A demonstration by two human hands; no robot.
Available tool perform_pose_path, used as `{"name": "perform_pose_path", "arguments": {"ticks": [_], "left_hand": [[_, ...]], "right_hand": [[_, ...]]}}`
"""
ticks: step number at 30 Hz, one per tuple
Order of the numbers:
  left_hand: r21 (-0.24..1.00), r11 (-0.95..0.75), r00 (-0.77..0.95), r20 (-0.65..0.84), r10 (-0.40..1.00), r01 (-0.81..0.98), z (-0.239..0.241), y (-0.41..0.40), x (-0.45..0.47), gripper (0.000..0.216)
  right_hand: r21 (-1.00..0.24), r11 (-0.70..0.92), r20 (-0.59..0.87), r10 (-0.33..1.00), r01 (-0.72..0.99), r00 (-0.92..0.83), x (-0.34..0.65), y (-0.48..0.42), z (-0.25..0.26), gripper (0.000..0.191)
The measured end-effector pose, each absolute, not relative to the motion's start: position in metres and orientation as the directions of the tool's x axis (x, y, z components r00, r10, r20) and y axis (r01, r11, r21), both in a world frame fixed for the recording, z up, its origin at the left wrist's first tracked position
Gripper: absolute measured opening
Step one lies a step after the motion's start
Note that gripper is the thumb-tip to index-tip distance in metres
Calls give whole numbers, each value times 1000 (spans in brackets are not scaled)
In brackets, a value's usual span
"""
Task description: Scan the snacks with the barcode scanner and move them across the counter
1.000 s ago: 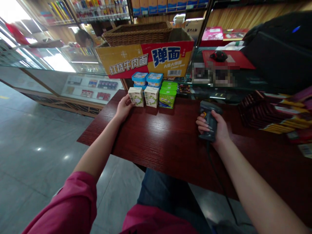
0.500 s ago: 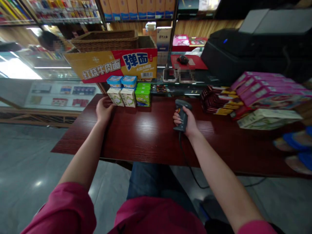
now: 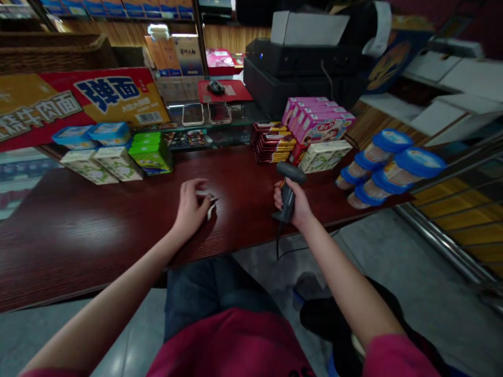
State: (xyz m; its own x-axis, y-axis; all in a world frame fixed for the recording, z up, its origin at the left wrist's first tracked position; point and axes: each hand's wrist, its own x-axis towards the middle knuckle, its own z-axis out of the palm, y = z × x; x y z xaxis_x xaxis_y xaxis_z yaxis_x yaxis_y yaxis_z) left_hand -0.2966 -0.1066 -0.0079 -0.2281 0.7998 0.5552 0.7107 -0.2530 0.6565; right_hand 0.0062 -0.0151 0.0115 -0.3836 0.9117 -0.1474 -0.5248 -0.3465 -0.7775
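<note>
My right hand (image 3: 299,203) grips a dark grey barcode scanner (image 3: 288,195) by its handle, above the right part of the dark red-brown table (image 3: 129,225). A black cable hangs from the handle. Over the middle of the tabletop is my left hand (image 3: 190,208), thumb and fingers apart, with nothing visibly held. White patterned cartons (image 3: 118,165) stand left of it, with blue-lidded tubs (image 3: 110,134) on top and green boxes (image 3: 152,152) beside them. Beyond the scanner are stacked red-and-yellow packets (image 3: 271,144), pink boxes (image 3: 318,121) and a pale green-and-white carton (image 3: 325,155).
Stacked clear jars with blue lids (image 3: 393,170) occupy the table's right end. Behind the table are a printed cardboard box (image 3: 113,99), a glass shelf with phones (image 3: 193,114), a mouse (image 3: 216,88) and black equipment (image 3: 298,73). Metal rack bars (image 3: 451,251) stand at right.
My left hand has left the side of the white cartons and moved right to mid-table. The view has turned right, bringing the jars fully in. My right hand keeps the scanner.
</note>
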Motion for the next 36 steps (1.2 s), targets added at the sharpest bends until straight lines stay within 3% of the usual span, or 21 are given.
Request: {"name": "perform_pose_path", "arguments": {"ticks": [3, 7, 10, 15, 18, 21, 27, 31, 36], "left_hand": [[844, -346, -194, 451, 871, 410, -18, -44, -219, 34], [892, -420, -88, 438, 895, 165, -31, 37, -119, 36], [854, -503, -21, 510, 860, 132, -36, 81, -64, 44], [795, -552, -108, 590, 800, 251, -38, 116, -34, 67], [795, -528, -140, 584, 799, 299, -39, 121, -33, 69], [777, -539, -126, 601, 790, 326, -38, 122, -29, 56], [771, -529, -151, 605, 782, 353, -35, 116, -22, 49], [827, -543, -119, 560, 820, 149, -43, 100, -49, 43], [896, -426, -40, 424, 905, -130, -42, 48, -144, 48]], "right_hand": [[-729, -295, -127, 945, -617, -302, 37, -10, 13, 34], [-583, -230, -96, 972, -779, -215, 64, -12, 13, 24], [-437, -187, -88, 982, -880, -165, 72, -16, 11, 19], [-322, -183, -62, 983, -929, -172, 75, -17, 6, 21], [-297, -197, -33, 980, -934, -196, 76, -17, 5, 24], [-270, -194, -25, 981, -943, -194, 76, -17, 4, 27], [-321, -159, 15, 985, -934, -173, 75, -17, 2, 26], [-312, -185, -44, 983, -932, -181, 75, -17, 4, 21], [-383, -304, -108, 953, -872, -285, 74, -22, 15, 13]]}}
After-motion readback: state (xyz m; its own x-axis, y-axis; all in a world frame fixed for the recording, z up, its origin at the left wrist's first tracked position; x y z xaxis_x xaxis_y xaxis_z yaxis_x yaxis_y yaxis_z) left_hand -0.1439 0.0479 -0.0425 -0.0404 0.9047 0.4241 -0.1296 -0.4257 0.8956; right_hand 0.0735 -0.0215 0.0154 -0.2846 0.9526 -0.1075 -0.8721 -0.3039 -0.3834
